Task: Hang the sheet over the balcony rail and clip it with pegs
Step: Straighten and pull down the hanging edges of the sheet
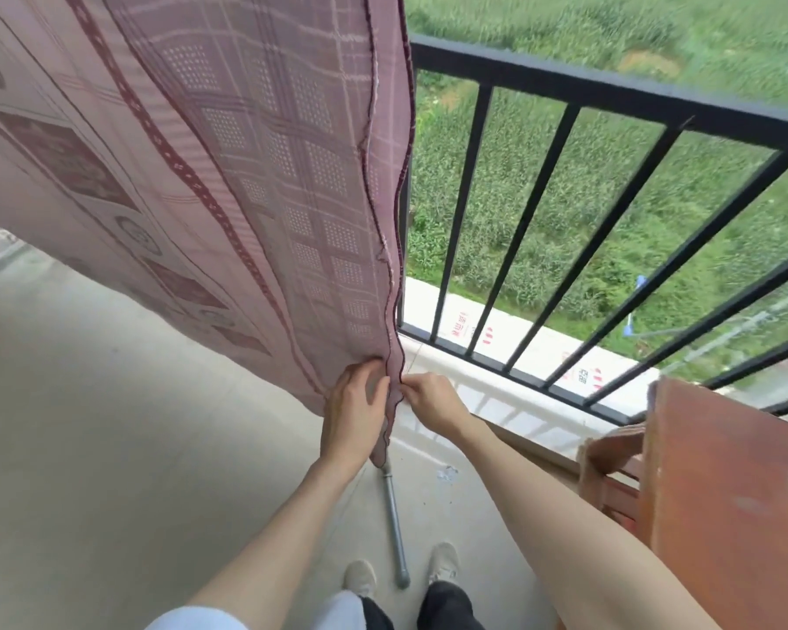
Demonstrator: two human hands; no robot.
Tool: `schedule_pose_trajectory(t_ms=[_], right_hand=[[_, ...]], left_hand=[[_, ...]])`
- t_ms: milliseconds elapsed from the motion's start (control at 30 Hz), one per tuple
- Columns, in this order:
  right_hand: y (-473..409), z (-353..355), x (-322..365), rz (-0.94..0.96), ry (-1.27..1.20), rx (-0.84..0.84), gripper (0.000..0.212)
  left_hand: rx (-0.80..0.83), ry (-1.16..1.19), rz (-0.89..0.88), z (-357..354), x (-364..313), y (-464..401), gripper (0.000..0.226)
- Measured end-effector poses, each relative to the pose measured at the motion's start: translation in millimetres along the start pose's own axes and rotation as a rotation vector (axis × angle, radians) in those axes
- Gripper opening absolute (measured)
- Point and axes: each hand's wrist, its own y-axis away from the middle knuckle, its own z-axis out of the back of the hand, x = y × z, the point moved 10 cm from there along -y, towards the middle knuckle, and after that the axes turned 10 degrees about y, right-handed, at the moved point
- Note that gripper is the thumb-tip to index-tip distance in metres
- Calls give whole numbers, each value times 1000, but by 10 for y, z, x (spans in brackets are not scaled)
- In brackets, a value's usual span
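A pink patterned sheet (228, 184) hangs down over the left stretch of the black balcony rail (610, 90), covering its bars there. Its lower right corner reaches near the floor. My left hand (353, 413) grips that corner from the left side. My right hand (428, 400) pinches the sheet's dark hemmed edge from the right, just beside the left hand. No pegs are visible.
A red-brown wooden table (728, 493) stands at the right beside the rail, with a chair back (606, 452) next to it. A grey metal pole (394, 525) lies on the concrete floor between my feet. Beyond the rail lies a green field far below.
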Motion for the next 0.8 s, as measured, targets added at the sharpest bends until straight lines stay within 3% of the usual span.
schedule_pose_trajectory(t_ms=[67, 300, 600, 800], right_hand=[[140, 100, -13, -2, 5, -26, 28], [1175, 254, -701, -313, 24, -231, 45], [3458, -287, -1596, -874, -164, -495, 48], [4661, -866, -2017, -1168, -322, -608, 46]], left_hand=[[83, -31, -32, -84, 22, 33, 34], [556, -206, -184, -721, 199, 494, 48], [1133, -335, -505, -1842, -114, 1958, 47], [1389, -417, -655, -2308, -180, 3015, 46]])
